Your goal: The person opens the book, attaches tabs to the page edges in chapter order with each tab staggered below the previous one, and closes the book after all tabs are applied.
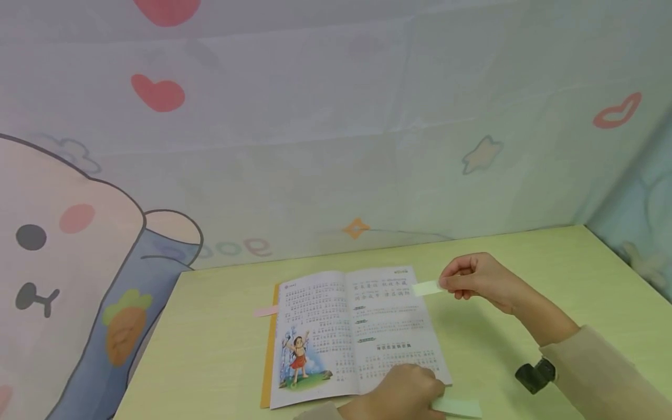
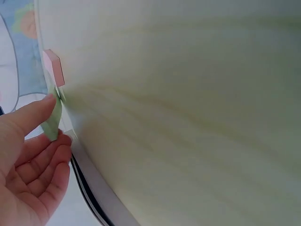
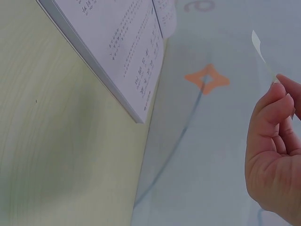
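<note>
An open book [image 1: 353, 335] with printed text and a coloured picture lies on the table. My right hand [image 1: 485, 283] pinches a pale green sticky note [image 1: 427, 287] between thumb and fingertips, over the upper right edge of the right page. In the right wrist view that note [image 3: 257, 44] looks thin and slightly bent. At the lower right of the book is my left hand [image 1: 396, 394], which pinches a green sticky note pad [image 1: 458, 407]. The left wrist view shows the thumb against the green pad [image 2: 53, 115], beside a pink block [image 2: 54, 67].
A pink sticky tab [image 1: 266, 312] sticks out from the book's left edge. Pale yellow-green table [image 1: 210, 344] surrounds the book. Behind stands a patterned cloth backdrop [image 1: 315, 146] with hearts and a cartoon animal. A black device [image 1: 535, 375] sits at the right wrist.
</note>
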Available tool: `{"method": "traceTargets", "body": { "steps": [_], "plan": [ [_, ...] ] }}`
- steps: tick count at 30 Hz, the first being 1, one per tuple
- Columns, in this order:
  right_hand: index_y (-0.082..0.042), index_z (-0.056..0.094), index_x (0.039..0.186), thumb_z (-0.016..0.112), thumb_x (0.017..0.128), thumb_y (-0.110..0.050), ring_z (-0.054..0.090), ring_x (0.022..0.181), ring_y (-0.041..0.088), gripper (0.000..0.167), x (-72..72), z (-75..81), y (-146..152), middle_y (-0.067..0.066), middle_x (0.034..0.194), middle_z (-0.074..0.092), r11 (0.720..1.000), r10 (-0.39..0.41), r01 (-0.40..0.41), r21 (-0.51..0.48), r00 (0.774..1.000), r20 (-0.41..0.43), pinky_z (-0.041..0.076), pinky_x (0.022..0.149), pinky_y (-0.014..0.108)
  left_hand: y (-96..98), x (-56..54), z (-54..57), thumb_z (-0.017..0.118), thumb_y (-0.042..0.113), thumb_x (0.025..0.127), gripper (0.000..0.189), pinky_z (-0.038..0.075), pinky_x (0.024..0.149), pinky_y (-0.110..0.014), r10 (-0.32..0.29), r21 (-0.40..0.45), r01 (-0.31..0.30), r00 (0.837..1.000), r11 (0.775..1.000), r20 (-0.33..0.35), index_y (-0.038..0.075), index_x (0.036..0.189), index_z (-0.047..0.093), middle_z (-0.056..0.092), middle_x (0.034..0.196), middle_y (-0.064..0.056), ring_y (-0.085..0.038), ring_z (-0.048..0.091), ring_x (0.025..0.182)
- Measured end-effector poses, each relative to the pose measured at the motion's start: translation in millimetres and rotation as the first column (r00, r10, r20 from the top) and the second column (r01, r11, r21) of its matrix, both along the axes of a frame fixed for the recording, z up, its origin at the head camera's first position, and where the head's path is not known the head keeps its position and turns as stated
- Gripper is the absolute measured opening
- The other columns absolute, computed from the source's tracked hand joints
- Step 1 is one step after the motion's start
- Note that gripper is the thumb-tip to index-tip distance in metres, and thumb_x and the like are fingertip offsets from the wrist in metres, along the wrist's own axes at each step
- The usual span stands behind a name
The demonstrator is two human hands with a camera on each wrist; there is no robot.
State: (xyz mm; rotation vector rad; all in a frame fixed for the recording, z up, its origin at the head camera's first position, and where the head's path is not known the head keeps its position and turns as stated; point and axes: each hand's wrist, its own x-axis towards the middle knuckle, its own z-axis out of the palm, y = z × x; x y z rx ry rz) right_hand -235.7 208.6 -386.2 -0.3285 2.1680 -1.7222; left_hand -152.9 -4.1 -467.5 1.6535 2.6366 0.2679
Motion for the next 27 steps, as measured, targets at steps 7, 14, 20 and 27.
{"method": "traceTargets", "body": {
  "steps": [7, 14, 20, 27],
  "plan": [
    [0.000, 0.065, 0.088, 0.067, 0.085, -0.012, 0.055, 0.061, 0.012, 0.012, -0.6, -1.1, -0.7, 0.002, 0.072, 0.063, 1.000, 0.003, -0.003, -0.008, 1.000, 0.004, 0.048, 0.055, 0.023, -3.1, 0.3, 4.1, 0.072, 0.039, 0.078, 0.022, 0.029, 0.048, -0.007, 0.023, -0.052, -0.018, 0.994, 0.998, 0.108, 0.019, 0.072, 0.067, 0.048, 0.058, 0.016, 0.003, 0.038, 0.051],
    [0.000, 0.065, 0.088, 0.067, 0.085, -0.011, 0.056, 0.062, 0.012, 0.012, -2.6, -7.2, -0.9, 0.002, 0.073, 0.063, 1.000, 0.012, -0.012, -0.007, 1.000, 0.005, 0.049, 0.056, 0.023, -6.8, -4.9, 14.1, 0.068, 0.036, 0.084, 0.019, 0.037, 0.059, -0.003, 0.055, 0.009, -0.057, 0.989, 0.998, 0.139, 0.018, 0.086, 0.072, 0.063, 0.075, 0.016, 0.009, 0.049, 0.064],
    [-0.001, 0.065, 0.088, 0.067, 0.085, -0.012, 0.055, 0.061, 0.012, 0.011, -5.6, -13.3, -0.1, 0.001, 0.072, 0.062, 1.000, 0.008, -0.008, -0.004, 1.000, 0.028, 0.049, 0.056, 0.023, -15.3, -17.6, 30.0, 0.061, 0.037, 0.089, 0.021, 0.036, 0.055, -0.005, 0.083, 0.046, -0.083, 0.996, 0.995, 0.019, 0.020, 0.094, 0.073, 0.063, 0.078, 0.014, 0.008, 0.050, 0.064],
    [-0.002, 0.066, 0.087, 0.066, 0.086, -0.012, 0.054, 0.061, 0.011, 0.010, -10.7, -15.5, 0.3, 0.001, 0.073, 0.061, 0.999, -0.040, 0.040, 0.010, 0.996, 0.074, 0.047, 0.055, 0.021, -30.5, -44.8, 43.2, 0.061, 0.025, 0.090, 0.017, 0.046, 0.071, -0.012, 0.178, 0.125, -0.177, 0.984, 0.976, 0.001, 0.015, 0.099, 0.071, 0.067, 0.091, 0.007, -0.001, 0.060, 0.081]
  ]
}}
